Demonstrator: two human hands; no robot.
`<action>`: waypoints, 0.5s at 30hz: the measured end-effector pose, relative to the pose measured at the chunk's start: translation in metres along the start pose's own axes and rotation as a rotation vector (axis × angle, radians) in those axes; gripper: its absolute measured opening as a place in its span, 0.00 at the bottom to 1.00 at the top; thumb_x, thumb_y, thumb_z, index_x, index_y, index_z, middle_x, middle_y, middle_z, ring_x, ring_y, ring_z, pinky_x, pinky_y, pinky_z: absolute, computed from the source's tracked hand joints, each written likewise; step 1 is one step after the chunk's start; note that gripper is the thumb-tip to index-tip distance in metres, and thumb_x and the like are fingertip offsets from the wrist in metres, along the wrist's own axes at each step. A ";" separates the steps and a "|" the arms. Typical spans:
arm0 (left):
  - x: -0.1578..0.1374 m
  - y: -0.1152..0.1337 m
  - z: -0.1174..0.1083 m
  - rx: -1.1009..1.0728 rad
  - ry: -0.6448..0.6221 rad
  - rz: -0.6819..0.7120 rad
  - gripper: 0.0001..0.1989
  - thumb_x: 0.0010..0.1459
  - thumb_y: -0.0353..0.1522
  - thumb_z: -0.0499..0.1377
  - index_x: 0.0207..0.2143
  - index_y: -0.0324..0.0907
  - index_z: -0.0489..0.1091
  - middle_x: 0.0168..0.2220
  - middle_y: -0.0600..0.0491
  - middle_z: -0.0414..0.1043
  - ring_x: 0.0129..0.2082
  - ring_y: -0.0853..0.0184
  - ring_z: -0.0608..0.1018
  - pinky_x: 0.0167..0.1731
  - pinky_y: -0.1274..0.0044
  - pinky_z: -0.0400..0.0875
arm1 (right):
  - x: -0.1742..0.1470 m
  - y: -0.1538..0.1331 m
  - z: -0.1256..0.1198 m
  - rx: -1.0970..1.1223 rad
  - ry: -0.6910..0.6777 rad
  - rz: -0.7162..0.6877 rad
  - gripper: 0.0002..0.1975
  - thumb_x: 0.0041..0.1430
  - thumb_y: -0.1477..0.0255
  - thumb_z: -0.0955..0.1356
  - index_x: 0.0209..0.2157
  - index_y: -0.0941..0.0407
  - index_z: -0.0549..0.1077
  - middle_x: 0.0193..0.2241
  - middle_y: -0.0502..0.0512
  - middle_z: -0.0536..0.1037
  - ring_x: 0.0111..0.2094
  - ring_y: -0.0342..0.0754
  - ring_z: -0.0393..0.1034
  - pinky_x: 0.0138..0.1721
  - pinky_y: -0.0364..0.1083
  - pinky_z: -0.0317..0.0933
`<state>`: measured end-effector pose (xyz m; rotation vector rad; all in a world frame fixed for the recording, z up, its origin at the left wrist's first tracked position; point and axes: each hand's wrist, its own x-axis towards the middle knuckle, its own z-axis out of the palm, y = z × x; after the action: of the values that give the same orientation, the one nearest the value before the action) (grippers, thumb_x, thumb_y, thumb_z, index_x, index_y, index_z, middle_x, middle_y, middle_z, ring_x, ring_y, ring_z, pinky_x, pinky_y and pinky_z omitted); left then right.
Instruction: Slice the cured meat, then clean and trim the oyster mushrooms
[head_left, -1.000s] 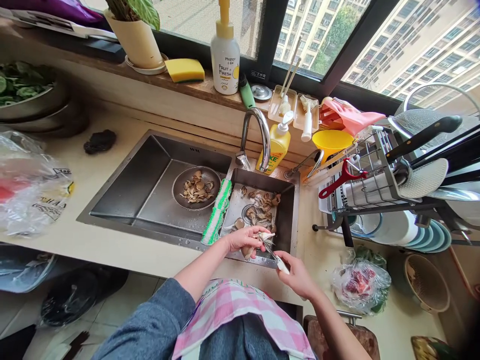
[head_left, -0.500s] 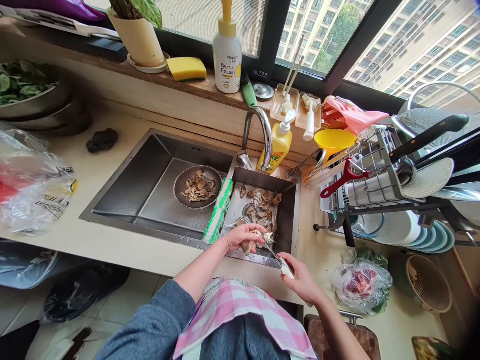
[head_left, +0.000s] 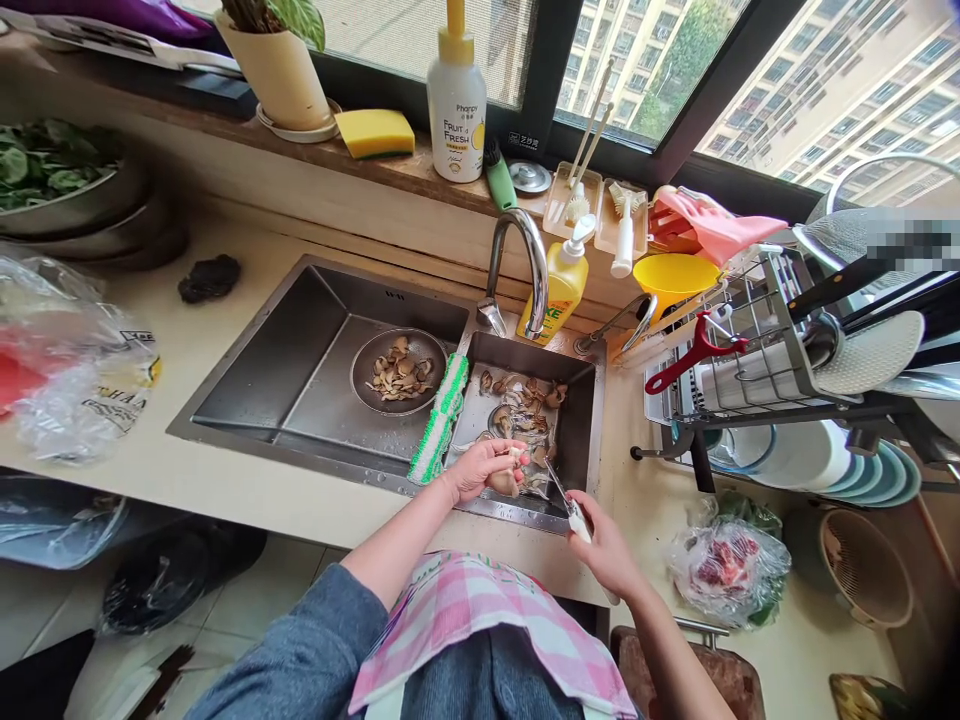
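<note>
One mushroom (head_left: 504,484) tight in left hand (head_left: 480,471), one bladed tool (head_left: 577,520) tight in right hand (head_left: 604,548).

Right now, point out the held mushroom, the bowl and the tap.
Mushroom (head_left: 504,485), head view: on its lower part.
Bowl (head_left: 360,371), head view: on its bare inner wall.
Tap (head_left: 540,268), head view: on its downturned spout.

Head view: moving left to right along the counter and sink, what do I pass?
Clear plastic bag, crumpled black bundle, shallow bowl of mushroom pieces, green-and-white cloth, left hand holding a mushroom, right hand gripping a white-handled tool, plastic-wrapped red food, perforated basket.
</note>
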<state>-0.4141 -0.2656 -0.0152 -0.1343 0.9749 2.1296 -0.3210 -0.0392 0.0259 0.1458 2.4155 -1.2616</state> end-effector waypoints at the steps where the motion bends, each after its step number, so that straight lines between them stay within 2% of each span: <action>1: 0.001 -0.001 0.001 0.009 0.014 0.009 0.18 0.46 0.34 0.64 0.41 0.38 0.69 0.36 0.49 0.71 0.28 0.68 0.74 0.30 0.73 0.70 | 0.000 0.001 -0.001 0.002 0.004 0.000 0.24 0.44 0.75 0.61 0.47 0.56 0.64 0.37 0.52 0.73 0.34 0.47 0.68 0.37 0.45 0.61; 6: 0.011 -0.010 0.001 0.039 0.140 0.030 0.18 0.48 0.40 0.63 0.37 0.38 0.69 0.27 0.52 0.71 0.20 0.72 0.71 0.26 0.75 0.69 | 0.001 0.000 0.000 -0.003 -0.005 0.015 0.24 0.44 0.74 0.61 0.47 0.56 0.63 0.38 0.53 0.73 0.35 0.47 0.68 0.38 0.45 0.61; 9: 0.026 -0.018 -0.005 0.063 0.294 0.013 0.15 0.50 0.41 0.61 0.36 0.40 0.68 0.25 0.54 0.69 0.19 0.72 0.70 0.27 0.73 0.69 | 0.005 -0.005 0.003 0.010 -0.013 0.021 0.25 0.44 0.74 0.61 0.48 0.56 0.63 0.38 0.52 0.74 0.35 0.47 0.68 0.38 0.44 0.61; 12: 0.048 -0.022 -0.024 0.131 0.484 0.008 0.15 0.48 0.35 0.62 0.38 0.41 0.65 0.24 0.56 0.67 0.22 0.70 0.71 0.30 0.74 0.68 | 0.006 -0.009 0.005 0.024 -0.009 0.030 0.25 0.44 0.73 0.62 0.48 0.56 0.63 0.39 0.53 0.74 0.36 0.47 0.68 0.39 0.45 0.61; 15: 0.069 -0.023 -0.054 0.173 0.570 0.003 0.15 0.44 0.27 0.64 0.36 0.42 0.64 0.24 0.57 0.65 0.24 0.69 0.71 0.29 0.77 0.65 | 0.001 -0.009 0.004 0.029 0.000 0.042 0.25 0.44 0.74 0.62 0.48 0.57 0.63 0.40 0.54 0.74 0.38 0.48 0.69 0.41 0.46 0.62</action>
<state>-0.4576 -0.2515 -0.0934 -0.6793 1.4758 2.0341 -0.3231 -0.0483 0.0303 0.2037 2.3826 -1.2790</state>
